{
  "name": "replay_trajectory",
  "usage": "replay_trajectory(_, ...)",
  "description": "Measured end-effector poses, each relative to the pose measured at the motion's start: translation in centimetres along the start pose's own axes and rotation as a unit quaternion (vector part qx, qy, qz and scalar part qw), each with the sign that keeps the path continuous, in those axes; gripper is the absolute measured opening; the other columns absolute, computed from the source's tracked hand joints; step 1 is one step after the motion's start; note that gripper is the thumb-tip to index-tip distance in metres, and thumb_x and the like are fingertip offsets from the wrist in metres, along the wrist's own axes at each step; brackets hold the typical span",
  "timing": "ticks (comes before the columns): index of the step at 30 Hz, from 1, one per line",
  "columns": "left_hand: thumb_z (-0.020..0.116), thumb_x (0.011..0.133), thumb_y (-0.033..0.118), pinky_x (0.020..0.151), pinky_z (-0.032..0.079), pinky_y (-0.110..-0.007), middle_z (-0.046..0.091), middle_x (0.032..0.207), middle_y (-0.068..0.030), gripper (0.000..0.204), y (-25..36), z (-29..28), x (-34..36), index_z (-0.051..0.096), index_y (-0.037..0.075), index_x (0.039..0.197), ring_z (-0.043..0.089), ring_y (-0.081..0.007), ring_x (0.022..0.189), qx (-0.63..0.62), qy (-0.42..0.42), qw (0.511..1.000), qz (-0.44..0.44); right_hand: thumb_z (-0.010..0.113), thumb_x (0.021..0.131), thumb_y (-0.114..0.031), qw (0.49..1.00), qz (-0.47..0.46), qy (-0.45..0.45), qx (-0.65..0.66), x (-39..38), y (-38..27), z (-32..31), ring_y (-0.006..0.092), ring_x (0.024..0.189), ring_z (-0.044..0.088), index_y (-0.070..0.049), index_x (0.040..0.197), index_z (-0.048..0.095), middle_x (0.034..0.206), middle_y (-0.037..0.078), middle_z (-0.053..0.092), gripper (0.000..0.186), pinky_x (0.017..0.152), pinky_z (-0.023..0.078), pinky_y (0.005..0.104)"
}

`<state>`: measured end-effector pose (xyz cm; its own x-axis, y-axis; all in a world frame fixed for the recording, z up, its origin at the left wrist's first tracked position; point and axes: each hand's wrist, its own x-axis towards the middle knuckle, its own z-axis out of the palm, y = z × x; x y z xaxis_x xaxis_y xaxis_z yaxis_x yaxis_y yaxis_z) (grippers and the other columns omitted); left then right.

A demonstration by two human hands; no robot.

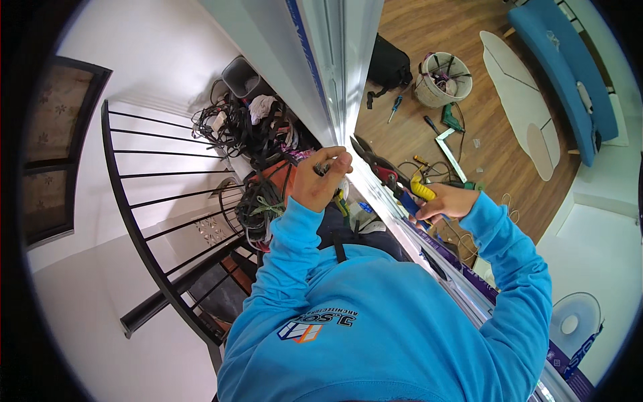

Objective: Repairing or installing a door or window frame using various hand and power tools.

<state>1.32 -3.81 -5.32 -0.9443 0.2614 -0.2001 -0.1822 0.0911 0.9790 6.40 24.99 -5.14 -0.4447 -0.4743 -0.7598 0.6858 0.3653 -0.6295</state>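
My left hand (320, 179) is closed beside the white metal frame (362, 181), its fingertips pinched. A small dark thing shows in the curl of its fingers, too small to name. My right hand (447, 202) grips a pliers-like hand tool (403, 198) with yellow and blue handles and a red and dark head. The tool's head points toward the upper left, over the frame and close to my left hand. I cannot tell whether its jaws touch the frame.
A black railing (140, 231) stands on the left, with tangled black cables (234, 127) behind it. On the wooden floor at right are a white bucket (443, 80), a green drill (453, 119), a screwdriver (395, 107) and a white square (452, 154). A blue sofa (559, 63) lies beyond.
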Motion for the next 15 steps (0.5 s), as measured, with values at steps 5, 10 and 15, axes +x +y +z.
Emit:
replay_trajectory(5, 0.066, 0.085, 0.037, 0.074, 0.049, -0.026, 0.066, 0.090, -0.0145, 0.054, 0.7, 0.0, -0.5, 0.058, -0.010, 0.111, 0.064, -0.0167, 0.084, -0.014, -0.005, 1.000, -0.027, 0.064, 0.075, -0.001, 0.993, -0.091, -0.080, 0.003, 0.9, -2.5, -0.1, 0.0097, 0.079, 0.051, -0.011, 0.089, 0.040, 0.078, -0.003, 0.038, 0.029, 0.081, 0.048, 0.0270)
replay_trajectory(10, 0.066, 0.086, 0.033, 0.074, 0.048, -0.025, 0.066, 0.090, -0.0122, 0.049, 0.7, 0.4, 0.2, 0.058, -0.009, 0.111, 0.062, -0.0135, 0.083, -0.009, -0.012, 1.000, 0.012, 0.065, 0.074, -0.003, 0.966, -0.179, -0.119, 0.146, 2.0, -2.1, 1.7, 0.0122, 0.086, 0.052, -0.001, 0.134, 0.038, 0.095, 0.002, 0.054, 0.066, 0.077, 0.044, 0.0252)
replay_trajectory(15, 0.066, 0.086, 0.033, 0.075, 0.047, -0.025, 0.066, 0.089, -0.0066, 0.044, 3.2, 1.1, 0.7, 0.060, -0.003, 0.111, 0.058, -0.0105, 0.082, -0.029, -0.030, 0.998, 0.047, 0.065, 0.077, -0.005, 0.936, -0.201, -0.170, 0.236, 2.5, -2.8, 3.0, 0.0144, 0.097, 0.054, -0.001, 0.141, 0.028, 0.111, 0.009, 0.059, 0.075, 0.084, 0.044, 0.0277)
